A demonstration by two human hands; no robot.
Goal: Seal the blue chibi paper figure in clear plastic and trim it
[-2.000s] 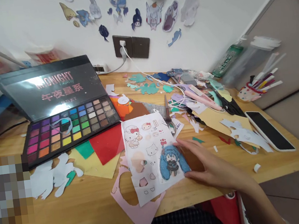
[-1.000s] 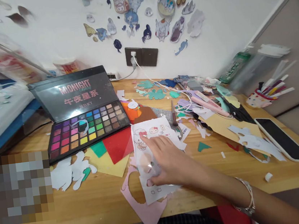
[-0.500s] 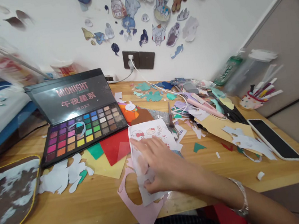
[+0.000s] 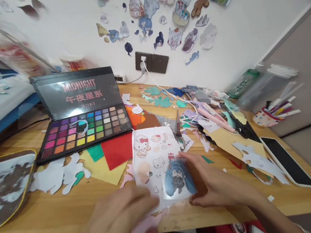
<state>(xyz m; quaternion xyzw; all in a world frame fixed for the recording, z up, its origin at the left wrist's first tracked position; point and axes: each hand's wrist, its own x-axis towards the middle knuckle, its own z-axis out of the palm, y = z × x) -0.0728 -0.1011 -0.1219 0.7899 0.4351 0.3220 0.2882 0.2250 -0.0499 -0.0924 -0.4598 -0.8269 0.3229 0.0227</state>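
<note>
A white sheet (image 4: pixel 147 166) printed with cartoon cats lies near the desk's front edge. On its lower right is a clear-edged picture of a blue-haired figure (image 4: pixel 177 178). My right hand (image 4: pixel 211 181) is at that picture's right side, thumb and fingers apart, fingertips by its upper and lower corners. My left hand (image 4: pixel 122 215) is smeared by motion at the sheet's lower left. Pink cut paper (image 4: pixel 147 225) shows between its thumb and fingers; whether they grip it I cannot make out.
Behind the sheet stands an open eyeshadow palette (image 4: pixel 86 132). Left are white paper scraps (image 4: pixel 57 175) and a brown tray (image 4: pixel 6 191). Right are a phone (image 4: pixel 287 160), a pen cup (image 4: pixel 266 117), a pink tool with a white cord (image 4: pixel 215 116), and more scraps.
My left hand has come into view at the lower left. My right hand has moved right and down off the sheet's middle, uncovering the cats and the blue-haired picture.
</note>
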